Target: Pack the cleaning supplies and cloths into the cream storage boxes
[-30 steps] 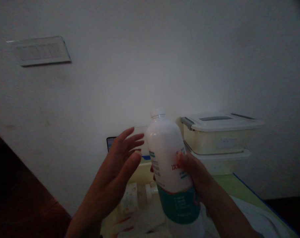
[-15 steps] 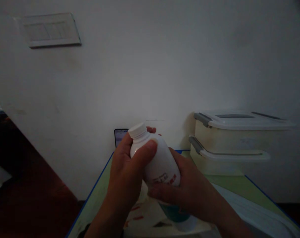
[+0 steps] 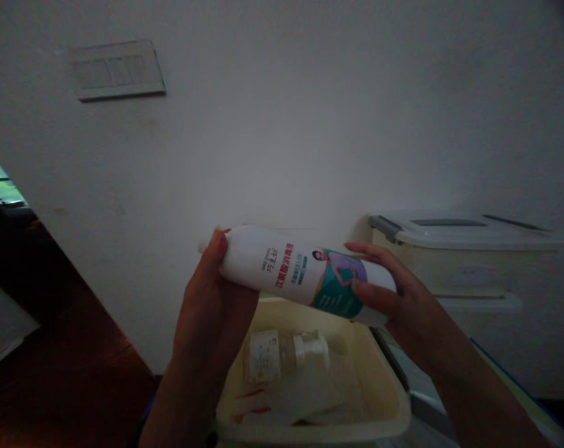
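A white bottle [image 3: 282, 267] with red lettering and a teal and purple label lies almost level in the air between my hands. My left hand [image 3: 211, 292] is closed round its neck end and hides most of the cap. At the base end, my right hand [image 3: 393, 286] grips the bottle with thumb and fingers on opposite sides. Below it stands an open cream plastic bin [image 3: 388, 417]. Inside the bin are a pump bottle [image 3: 312, 348] and a pack with a printed white label [image 3: 264, 356], along with other items too dim to make out.
Two lidded storage boxes [image 3: 472, 261] with grey latches are stacked at the right against the wall [image 3: 282, 137]. A switch plate [image 3: 118, 70] is on the wall at upper left. Dark reddish flooring [image 3: 76, 379] shows at lower left.
The bottle has turned from upright and tilted to nearly horizontal, label now facing me. My right hand has slid to its base end. The bin below has come into fuller view.
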The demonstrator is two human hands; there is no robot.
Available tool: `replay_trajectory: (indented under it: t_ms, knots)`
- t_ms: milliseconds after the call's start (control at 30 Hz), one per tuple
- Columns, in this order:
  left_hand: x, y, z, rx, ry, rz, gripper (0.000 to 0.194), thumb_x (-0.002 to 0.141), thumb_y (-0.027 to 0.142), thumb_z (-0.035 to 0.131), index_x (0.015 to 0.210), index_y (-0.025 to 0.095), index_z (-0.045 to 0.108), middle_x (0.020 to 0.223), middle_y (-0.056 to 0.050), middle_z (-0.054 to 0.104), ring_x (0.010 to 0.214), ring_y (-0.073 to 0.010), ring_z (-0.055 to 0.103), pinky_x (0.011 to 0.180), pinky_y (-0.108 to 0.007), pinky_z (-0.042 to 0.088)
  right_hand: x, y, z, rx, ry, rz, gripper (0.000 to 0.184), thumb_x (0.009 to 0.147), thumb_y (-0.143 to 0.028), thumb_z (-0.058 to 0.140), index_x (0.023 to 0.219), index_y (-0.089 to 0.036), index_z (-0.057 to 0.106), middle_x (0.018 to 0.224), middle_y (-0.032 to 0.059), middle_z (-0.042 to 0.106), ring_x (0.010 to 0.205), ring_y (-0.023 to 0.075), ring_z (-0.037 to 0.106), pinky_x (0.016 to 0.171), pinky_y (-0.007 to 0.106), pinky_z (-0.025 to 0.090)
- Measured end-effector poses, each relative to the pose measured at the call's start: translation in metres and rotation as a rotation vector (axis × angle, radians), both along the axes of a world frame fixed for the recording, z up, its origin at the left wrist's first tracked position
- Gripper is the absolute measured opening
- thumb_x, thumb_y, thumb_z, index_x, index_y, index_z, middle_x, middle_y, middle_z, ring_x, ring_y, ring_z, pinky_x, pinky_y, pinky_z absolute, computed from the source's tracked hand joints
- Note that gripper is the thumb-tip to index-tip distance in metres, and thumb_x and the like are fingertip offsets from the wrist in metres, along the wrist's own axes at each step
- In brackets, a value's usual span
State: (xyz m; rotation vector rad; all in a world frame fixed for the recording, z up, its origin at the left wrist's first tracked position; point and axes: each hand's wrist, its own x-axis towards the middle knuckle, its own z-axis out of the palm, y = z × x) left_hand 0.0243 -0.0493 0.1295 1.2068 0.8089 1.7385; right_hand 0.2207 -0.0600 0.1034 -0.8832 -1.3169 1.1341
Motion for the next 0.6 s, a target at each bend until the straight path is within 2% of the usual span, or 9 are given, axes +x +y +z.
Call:
replay_trajectory:
  t_ms: [100, 233, 333, 433, 500, 533, 600]
  knots:
    - [0.001, -0.001, -0.002, 0.039, 0.049, -0.048, 0.031, 0.092, 0.045, 0.031, 0.102, 0.027, 0.054, 0.125, -0.001, 0.059, 0.116, -0.0250, 0.054, 0.084, -0.038, 0.054, -0.003, 0.002, 0.005, 0.023, 0.094, -0.072, 0.034, 0.076, -0.044, 0.062, 0.104, -0.025, 0.055, 0.086, -0.0004, 0.061, 0.057, 0.0104, 0.053, 0.040, 0.020, 0.043]
    - [0.005, -0.009, -0.002, 0.119, 0.072, -0.091, 0.032, 0.093, 0.047, 0.029, 0.109, 0.029, 0.050, 0.129, 0.000, 0.057, 0.117, -0.0238, 0.054, 0.091, -0.039, 0.051, -0.001, 0.008, 0.005, 0.037, 0.191, -0.144, 0.026, 0.079, -0.048, 0.053, 0.082, -0.023, 0.060, 0.071, -0.0005, 0.057, 0.047, 0.0098, 0.046, 0.029, 0.019, 0.032]
    - [0.005, -0.013, -0.003, 0.142, 0.112, -0.176, 0.044, 0.091, 0.056, 0.022, 0.109, 0.029, 0.051, 0.130, 0.000, 0.056, 0.116, -0.0255, 0.055, 0.088, -0.040, 0.052, 0.006, 0.012, 0.000, 0.037, 0.154, -0.170, 0.025, 0.079, -0.051, 0.052, 0.078, -0.027, 0.061, 0.069, 0.0007, 0.059, 0.044, 0.0109, 0.047, 0.028, 0.020, 0.030]
    - [0.000, -0.013, -0.005, 0.156, 0.192, -0.218, 0.055, 0.088, 0.063, 0.020, 0.112, 0.027, 0.054, 0.129, -0.003, 0.057, 0.111, -0.0263, 0.057, 0.085, -0.039, 0.052, 0.017, 0.013, -0.009, 0.010, 0.159, -0.199, 0.017, 0.075, -0.043, 0.062, 0.086, -0.030, 0.062, 0.076, 0.0014, 0.063, 0.049, 0.0132, 0.053, 0.031, 0.022, 0.037]
    - [-0.006, -0.012, -0.007, 0.164, 0.291, -0.146, 0.055, 0.089, 0.063, 0.023, 0.113, 0.024, 0.055, 0.117, -0.005, 0.063, 0.100, -0.0224, 0.061, 0.081, -0.034, 0.051, 0.025, 0.014, -0.013, 0.016, 0.173, -0.266, 0.018, 0.073, -0.036, 0.067, 0.090, -0.033, 0.061, 0.080, 0.0001, 0.064, 0.051, 0.0133, 0.055, 0.034, 0.024, 0.041]
    - [-0.008, -0.013, -0.007, 0.166, 0.375, -0.076, 0.055, 0.089, 0.062, 0.024, 0.109, 0.023, 0.057, 0.104, -0.006, 0.067, 0.090, -0.0200, 0.063, 0.075, -0.030, 0.051, 0.028, 0.014, -0.014, 0.032, 0.168, -0.281, 0.019, 0.072, -0.035, 0.068, 0.090, -0.034, 0.061, 0.082, -0.0001, 0.064, 0.051, 0.0132, 0.055, 0.034, 0.024, 0.041]
    - [-0.013, -0.015, -0.007, 0.153, 0.593, 0.099, 0.056, 0.090, 0.060, 0.024, 0.088, 0.020, 0.061, 0.073, -0.004, 0.065, 0.066, -0.0165, 0.059, 0.058, -0.027, 0.046, 0.035, 0.016, -0.013, 0.058, 0.085, -0.207, 0.018, 0.074, -0.038, 0.066, 0.091, -0.035, 0.061, 0.082, 0.0005, 0.064, 0.048, 0.0133, 0.053, 0.033, 0.025, 0.038]
